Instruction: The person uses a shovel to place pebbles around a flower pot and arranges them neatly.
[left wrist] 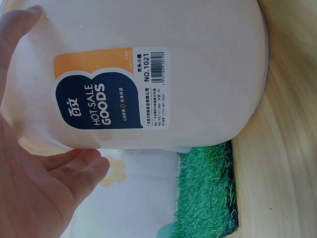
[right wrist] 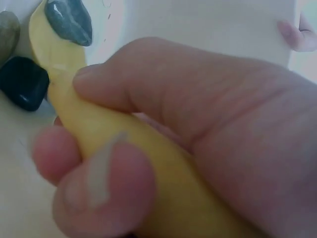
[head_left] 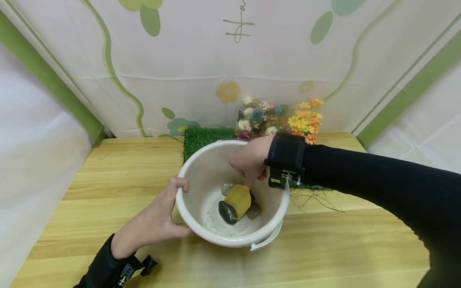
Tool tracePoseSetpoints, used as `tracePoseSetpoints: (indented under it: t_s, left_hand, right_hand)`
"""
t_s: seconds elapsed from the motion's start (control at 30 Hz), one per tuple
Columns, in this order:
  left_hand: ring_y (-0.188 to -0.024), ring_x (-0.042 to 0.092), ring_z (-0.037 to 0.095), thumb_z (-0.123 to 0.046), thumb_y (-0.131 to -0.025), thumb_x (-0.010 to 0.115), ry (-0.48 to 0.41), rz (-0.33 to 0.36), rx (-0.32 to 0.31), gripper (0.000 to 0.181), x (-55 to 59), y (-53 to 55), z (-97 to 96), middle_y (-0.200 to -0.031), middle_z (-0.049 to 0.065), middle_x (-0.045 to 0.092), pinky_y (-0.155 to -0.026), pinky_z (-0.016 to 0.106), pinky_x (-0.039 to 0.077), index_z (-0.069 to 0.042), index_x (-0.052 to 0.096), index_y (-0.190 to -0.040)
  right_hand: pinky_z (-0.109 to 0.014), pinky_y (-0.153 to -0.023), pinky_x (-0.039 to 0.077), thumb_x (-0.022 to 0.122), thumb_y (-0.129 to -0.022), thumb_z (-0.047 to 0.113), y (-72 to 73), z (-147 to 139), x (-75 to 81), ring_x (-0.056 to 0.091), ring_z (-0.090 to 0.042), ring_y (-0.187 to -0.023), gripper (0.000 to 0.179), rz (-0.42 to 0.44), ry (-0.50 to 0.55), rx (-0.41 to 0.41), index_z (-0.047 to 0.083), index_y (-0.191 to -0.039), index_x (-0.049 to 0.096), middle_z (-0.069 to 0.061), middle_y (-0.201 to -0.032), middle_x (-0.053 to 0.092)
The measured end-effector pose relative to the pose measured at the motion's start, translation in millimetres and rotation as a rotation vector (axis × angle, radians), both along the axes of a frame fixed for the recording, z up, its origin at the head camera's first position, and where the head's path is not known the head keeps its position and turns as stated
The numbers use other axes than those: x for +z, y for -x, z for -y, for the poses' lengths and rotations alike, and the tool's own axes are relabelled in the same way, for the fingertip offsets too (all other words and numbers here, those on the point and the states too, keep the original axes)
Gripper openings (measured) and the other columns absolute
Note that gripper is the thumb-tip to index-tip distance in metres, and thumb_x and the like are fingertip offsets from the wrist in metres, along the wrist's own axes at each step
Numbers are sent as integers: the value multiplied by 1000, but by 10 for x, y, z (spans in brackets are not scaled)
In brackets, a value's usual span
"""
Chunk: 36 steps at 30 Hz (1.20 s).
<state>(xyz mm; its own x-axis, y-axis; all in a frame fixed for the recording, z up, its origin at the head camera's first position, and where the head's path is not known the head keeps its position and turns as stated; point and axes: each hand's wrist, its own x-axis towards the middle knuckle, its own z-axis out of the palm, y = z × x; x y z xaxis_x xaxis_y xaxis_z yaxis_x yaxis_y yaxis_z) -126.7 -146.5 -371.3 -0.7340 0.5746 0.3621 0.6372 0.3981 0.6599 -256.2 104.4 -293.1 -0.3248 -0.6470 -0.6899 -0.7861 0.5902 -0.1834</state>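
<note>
A white bucket stands on the wooden table, and several stones lie in its bottom. My left hand grips the bucket's left rim, with fingers over the edge and the thumb against the outer wall. Reaching down inside, my right hand holds a yellow shovel by its handle, as the right wrist view shows. A dark grey stone lies at the blade's front edge, partly on it. Beside the blade are a brown stone, a pale stone and a black stone.
Behind the bucket lies a mat of artificial grass. Mixed artificial flowers and yellow-orange ones stand at its back. The bucket's handle hangs at the front right. Loose dark strands lie on the table to the right.
</note>
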Motion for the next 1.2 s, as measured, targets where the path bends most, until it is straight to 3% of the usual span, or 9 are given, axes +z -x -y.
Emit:
tracePoseSetpoints:
  t_s: [0.07, 0.23, 0.37, 0.6, 0.8, 1.2]
  left_hand:
    - [-107, 47, 22, -27, -61, 82, 4, -1, 2, 76, 3, 2, 3, -124, 11, 38, -73, 32, 50, -11, 26, -110]
    - [-107, 48, 23, -27, -60, 82, 4, -2, -4, 76, 7, 0, 7, -124, 12, 38, -73, 32, 50, -10, 27, -110]
    - [-107, 47, 23, -27, -60, 82, 4, -5, -1, 76, 2, 1, 12, -124, 12, 37, -73, 32, 50, -9, 27, -109]
    - [-107, 47, 22, -27, -59, 82, 11, -19, 7, 76, -8, 3, 9, -120, 11, 39, -75, 32, 49, -12, 27, -110]
    - [-107, 47, 22, -27, -59, 82, 11, -15, 7, 76, -9, 3, 10, -119, 10, 40, -74, 32, 49, -12, 27, -109]
    - [-113, 43, 25, -26, -59, 82, 0, -23, -8, 76, -9, 7, 4, -123, 13, 38, -75, 34, 49, -8, 27, -108]
  right_hand:
    - [-27, -37, 32, 61, -78, 21, 102, -23, -160, 44, -14, -37, 30, 2, 30, 21, 17, -49, 53, 1, -44, 46]
    - [-28, -38, 30, 61, -81, 30, 122, -18, -210, 47, -15, -38, 33, 34, 68, 58, 18, -50, 55, 2, -45, 49]
    - [-27, -38, 32, 63, -81, 32, 81, -8, -175, 48, -14, -39, 35, 22, 83, 55, 18, -50, 55, 2, -46, 49]
    - [-25, -43, 37, 59, -86, 22, -219, 101, 130, 52, -15, -43, 34, 117, 125, 84, 12, -53, 57, 1, -49, 54]
    - [-24, -43, 37, 60, -87, 22, -299, 141, 123, 53, -17, -46, 35, 119, 133, 53, 9, -55, 57, 1, -51, 56]
    - [-23, -44, 36, 60, -89, 24, -265, 132, 18, 53, -22, -49, 33, 204, 199, 83, 7, -60, 57, 0, -52, 55]
